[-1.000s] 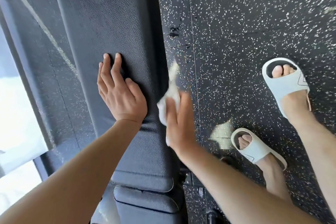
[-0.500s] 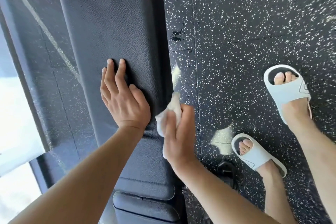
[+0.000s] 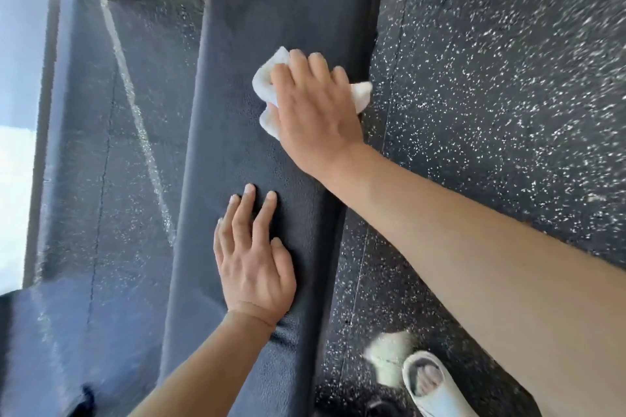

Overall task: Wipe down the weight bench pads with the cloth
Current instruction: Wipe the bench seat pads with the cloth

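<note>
A long black textured bench pad [image 3: 257, 10] runs from the bottom centre to the top of the view. My right hand [image 3: 313, 108] lies on top of the pad near its right edge and presses a crumpled white cloth [image 3: 267, 85] against it. The cloth shows at the hand's left and right sides, with the fingers bent over it. My left hand [image 3: 254, 257] rests flat on the pad closer to me, fingers straight and spread.
Black rubber floor with white speckles [image 3: 491, 95] lies on both sides of the bench. A foot in a pale slide sandal [image 3: 430, 382] stands at the bottom right beside the pad. Bright glass or a window [image 3: 17, 145] runs along the left.
My right hand has swung the cloth from the pad's right side up onto its top surface and farther away. The camera has shifted forward; the left hand stays flat on the pad.
</note>
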Demonstrator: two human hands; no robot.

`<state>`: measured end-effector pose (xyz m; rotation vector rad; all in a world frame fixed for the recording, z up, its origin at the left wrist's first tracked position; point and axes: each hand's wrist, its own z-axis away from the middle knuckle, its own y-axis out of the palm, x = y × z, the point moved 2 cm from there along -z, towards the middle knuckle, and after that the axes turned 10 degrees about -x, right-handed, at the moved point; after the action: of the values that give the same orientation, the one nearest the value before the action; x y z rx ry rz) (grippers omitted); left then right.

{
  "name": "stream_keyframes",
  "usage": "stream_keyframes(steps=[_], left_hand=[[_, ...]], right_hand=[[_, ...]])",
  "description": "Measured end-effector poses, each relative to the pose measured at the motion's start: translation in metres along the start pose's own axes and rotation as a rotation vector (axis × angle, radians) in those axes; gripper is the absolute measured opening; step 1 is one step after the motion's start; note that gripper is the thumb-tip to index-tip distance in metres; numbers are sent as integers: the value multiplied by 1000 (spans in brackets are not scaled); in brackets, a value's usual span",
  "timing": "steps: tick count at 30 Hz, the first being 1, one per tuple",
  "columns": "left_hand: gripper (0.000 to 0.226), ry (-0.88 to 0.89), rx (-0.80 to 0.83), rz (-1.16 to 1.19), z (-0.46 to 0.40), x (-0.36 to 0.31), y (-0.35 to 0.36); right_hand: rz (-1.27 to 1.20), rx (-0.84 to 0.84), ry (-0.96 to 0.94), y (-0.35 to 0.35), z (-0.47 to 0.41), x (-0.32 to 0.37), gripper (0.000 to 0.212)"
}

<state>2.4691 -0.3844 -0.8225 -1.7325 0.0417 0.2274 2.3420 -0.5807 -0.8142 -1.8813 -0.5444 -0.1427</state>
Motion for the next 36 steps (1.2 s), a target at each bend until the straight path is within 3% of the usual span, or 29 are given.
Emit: stream_keyframes(steps=[8,12,14,18,25,29,33,36], left_hand=[[66,-8,22,1,-2,-1,-5],[66,12,13,22,-1,-1,-5],[67,2,4,32,0,2,-4],[67,23,-17,33,3,3,1],[64,-6,-5,87,5,4,0],[62,-66,3,129,3,2,-11],[51,-386,-64,174,13,5,-24],[46,-498,-104,159,53,17,-35]], right_hand=[[-95,237,-539,38,-50,53,34],[-211,350,-773,44,-70,40,44],[-241,391,-751,45,-93,30,49],[-137,325,-498,52,-142,17,49],[93,183,-359,52,-115,37,33],[73,233,-429,30,-57,56,29],[-23,264,-509,6,6,78,23],[-114,341,-637,-4,60,112,19]])
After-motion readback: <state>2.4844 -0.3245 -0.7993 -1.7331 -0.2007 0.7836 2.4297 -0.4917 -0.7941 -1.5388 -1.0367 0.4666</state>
